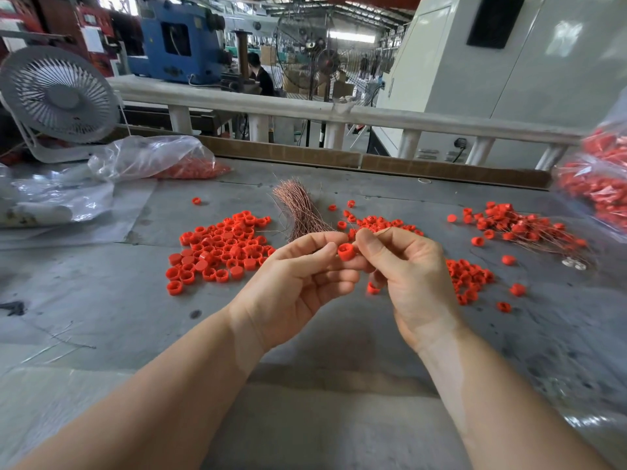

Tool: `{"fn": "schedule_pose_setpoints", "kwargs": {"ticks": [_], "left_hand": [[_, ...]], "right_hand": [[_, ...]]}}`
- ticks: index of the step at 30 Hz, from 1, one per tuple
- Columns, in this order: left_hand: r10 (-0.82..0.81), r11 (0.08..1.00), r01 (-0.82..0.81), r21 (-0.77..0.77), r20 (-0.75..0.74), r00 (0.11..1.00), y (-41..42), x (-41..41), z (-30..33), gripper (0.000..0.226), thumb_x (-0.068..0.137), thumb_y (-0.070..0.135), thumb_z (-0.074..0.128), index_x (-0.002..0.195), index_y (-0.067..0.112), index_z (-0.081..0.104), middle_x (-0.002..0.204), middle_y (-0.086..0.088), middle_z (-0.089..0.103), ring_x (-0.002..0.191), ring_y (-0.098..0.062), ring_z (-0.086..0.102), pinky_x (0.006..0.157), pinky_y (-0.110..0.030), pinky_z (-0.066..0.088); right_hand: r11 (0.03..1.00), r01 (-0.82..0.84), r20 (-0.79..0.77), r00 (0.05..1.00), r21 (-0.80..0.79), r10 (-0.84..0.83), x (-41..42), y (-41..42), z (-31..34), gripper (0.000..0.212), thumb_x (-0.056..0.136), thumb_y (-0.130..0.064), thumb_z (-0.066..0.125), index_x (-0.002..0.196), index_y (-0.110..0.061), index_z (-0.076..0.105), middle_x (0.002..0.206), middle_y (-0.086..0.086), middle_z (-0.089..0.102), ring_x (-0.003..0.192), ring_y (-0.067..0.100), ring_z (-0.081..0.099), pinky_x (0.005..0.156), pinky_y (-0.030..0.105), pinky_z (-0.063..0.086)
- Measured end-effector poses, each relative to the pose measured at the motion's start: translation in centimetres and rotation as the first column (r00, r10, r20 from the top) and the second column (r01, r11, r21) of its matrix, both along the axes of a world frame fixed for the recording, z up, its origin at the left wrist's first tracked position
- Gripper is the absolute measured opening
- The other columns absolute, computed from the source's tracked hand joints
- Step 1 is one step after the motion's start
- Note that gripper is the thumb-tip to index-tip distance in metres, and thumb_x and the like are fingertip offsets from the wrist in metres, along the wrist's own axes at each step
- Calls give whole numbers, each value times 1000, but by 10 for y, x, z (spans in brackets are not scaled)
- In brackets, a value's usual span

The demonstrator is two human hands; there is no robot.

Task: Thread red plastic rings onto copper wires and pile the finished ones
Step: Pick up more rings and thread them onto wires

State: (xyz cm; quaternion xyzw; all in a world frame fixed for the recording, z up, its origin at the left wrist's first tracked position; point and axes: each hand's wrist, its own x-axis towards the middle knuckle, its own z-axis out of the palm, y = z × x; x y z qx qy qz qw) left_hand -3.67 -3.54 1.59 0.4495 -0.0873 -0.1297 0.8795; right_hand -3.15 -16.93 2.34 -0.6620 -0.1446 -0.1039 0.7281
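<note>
1. A red ring (pixel 346 251) is pinched by the left hand (pixel 298 283) above the desk (pixel 101 300).
2. The right hand (pixel 412 276) fingers are curled beside it; a grip cannot be told.
3. Red rings are kept in a clear bag (pixel 152 157).

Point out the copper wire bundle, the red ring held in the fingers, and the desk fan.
copper wire bundle (pixel 300 206), head view, middle of the strands
red ring (pixel 346 251), head view, its side wall
desk fan (pixel 59 95), head view, centre of the grille

Wire bundle (pixel 300 208) between two ring heaps (pixel 217 247) (pixel 380 225) on table (pixel 101 300).
</note>
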Motion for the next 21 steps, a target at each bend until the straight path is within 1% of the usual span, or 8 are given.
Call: {"fn": "schedule_pose_setpoints", "kwargs": {"ticks": [3, 6, 9, 12, 15, 17, 19, 21], "left_hand": [[-23, 1000, 23, -7, -4, 1000, 0, 1, -1, 16, 72, 12, 56, 82, 7, 69, 73, -11, 71, 56, -11, 66, 54, -19, 55], [-43, 999, 43, -10, -17, 999, 1, 1, -1, 19, 72, 12, 56, 71, 11, 74, 73, -10, 71, 56, -10, 66, 53, -19, 54], [-59, 998, 59, -3, -26, 998, 1, 2, -1, 21, 73, 12, 55, 70, 12, 75, 73, -9, 72, 57, -9, 66, 54, -18, 54], [-53, 999, 53, 4, -39, 998, 1, 2, -1, 20, 73, 13, 54, 72, 9, 74, 72, -11, 71, 56, -11, 67, 53, -19, 54], [-19, 999, 21, 40, -39, 999, -1, 2, -3, 20, 73, 18, 56, 82, 2, 65, 68, -11, 69, 54, -12, 65, 53, -20, 55], [5, 998, -4, 70, -15, 1000, -2, 2, -4, 16, 72, 15, 58, 79, 2, 64, 68, -10, 68, 54, -11, 63, 55, -19, 55], [37, 994, -37, 103, 1, 999, -3, 1, -5, 11, 73, 11, 58, 77, 2, 64, 67, -10, 67, 54, -10, 62, 55, -18, 55], [84, 986, -84, 147, 4, 996, -4, 1, -6, 7, 80, 6, 57, 79, 1, 62, 66, -11, 67, 53, -11, 63, 53, -18, 54]], "right_hand": [[1000, -7, 20, 1000, 9, 7, 0, 0, 0, 20, 70, -34, 65, 58, -19, 70, 62, 2, 70, 46, 1, 53, 48, 11, 41], [1000, -4, 25, 1000, 5, 4, 1, -1, 0, 20, 70, -34, 66, 58, -19, 69, 62, 2, 69, 46, 1, 54, 48, 11, 41], [1000, 11, 28, 1000, -12, -10, 2, -1, -1, 20, 69, -35, 66, 57, -20, 69, 61, 2, 69, 45, 0, 53, 49, 11, 41], [999, 23, 51, 998, -31, -21, 2, -1, -2, 19, 70, -32, 67, 57, -18, 68, 57, 0, 67, 44, 0, 53, 48, 9, 41], [998, 18, 89, 996, -67, -13, 3, -2, -4, 19, 75, -19, 69, 57, -18, 68, 56, -1, 66, 47, 1, 56, 49, 9, 40], [995, 28, 94, 995, -94, -19, 5, -2, -6, 21, 78, -12, 70, 58, -18, 68, 52, -2, 64, 47, 1, 54, 48, 10, 39], [993, 56, 79, 996, -105, -48, 6, -2, -7, 18, 77, -18, 71, 59, -19, 68, 49, -5, 59, 45, 2, 49, 49, 15, 39], [991, 105, 42, 994, -78, -102, 7, -3, -7, 16, 71, -30, 70, 61, -18, 68, 48, -7, 51, 44, 5, 41, 52, 26, 38]]}}
